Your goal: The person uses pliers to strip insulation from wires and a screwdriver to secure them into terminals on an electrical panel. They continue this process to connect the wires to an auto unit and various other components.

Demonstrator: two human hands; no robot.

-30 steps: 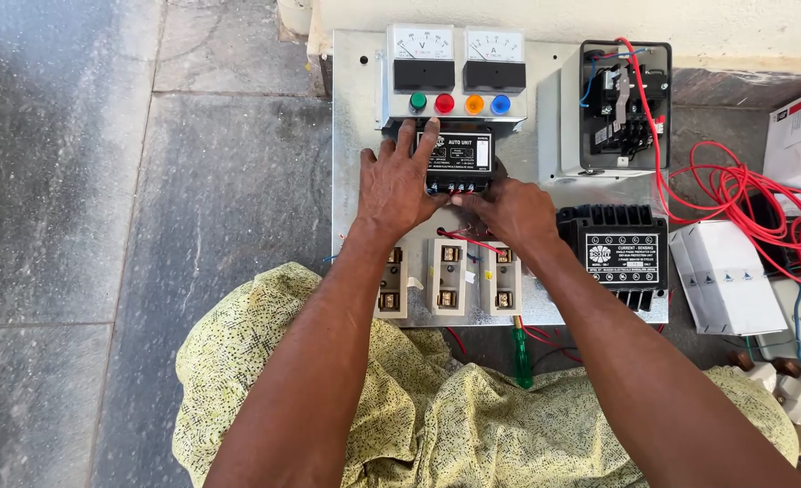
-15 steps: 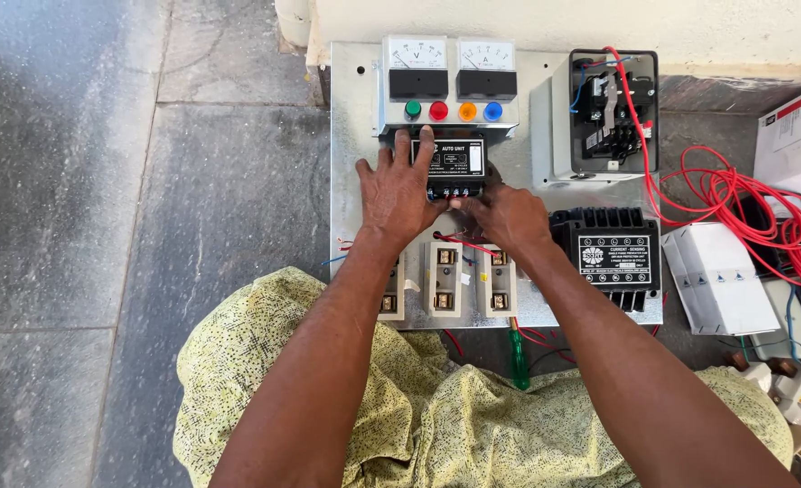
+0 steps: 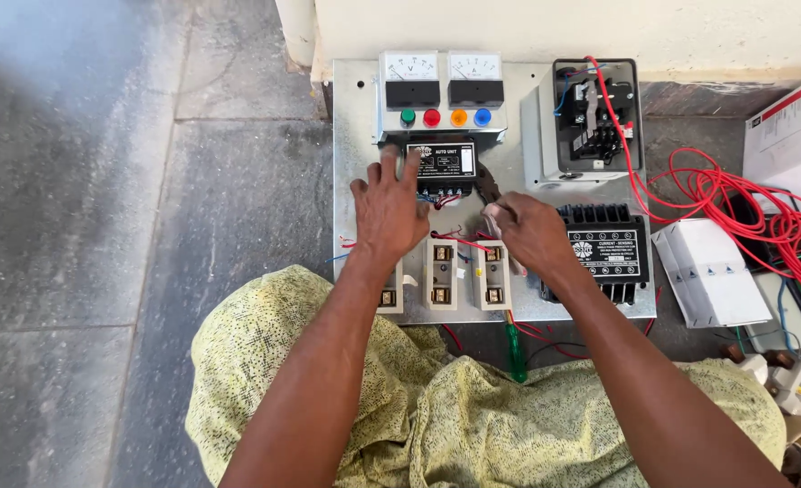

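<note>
A grey metal panel (image 3: 355,136) lies flat on the stone floor in front of me. My left hand (image 3: 389,212) rests flat on it with fingers spread, the fingertips at the left edge of a black control unit (image 3: 445,163). My right hand (image 3: 531,233) is closed just below and right of that unit, over thin red wires (image 3: 459,239). A dark tool (image 3: 487,186) sticks up out of the fist, mostly hidden. Three white fuse holders (image 3: 440,274) stand in a row under both hands.
Two white meters (image 3: 443,68) and coloured push buttons (image 3: 445,117) sit at the panel's top, with an open contactor box (image 3: 590,117) and a black relay (image 3: 610,253) to the right. Loose red cable (image 3: 735,194), a white cover (image 3: 712,271), a cardboard box (image 3: 793,126) and a green screwdriver (image 3: 516,352) lie around.
My left hand has slid off the black unit toward its left side. My right hand has pulled back to the right and closed into a fist with the dark tool showing.
</note>
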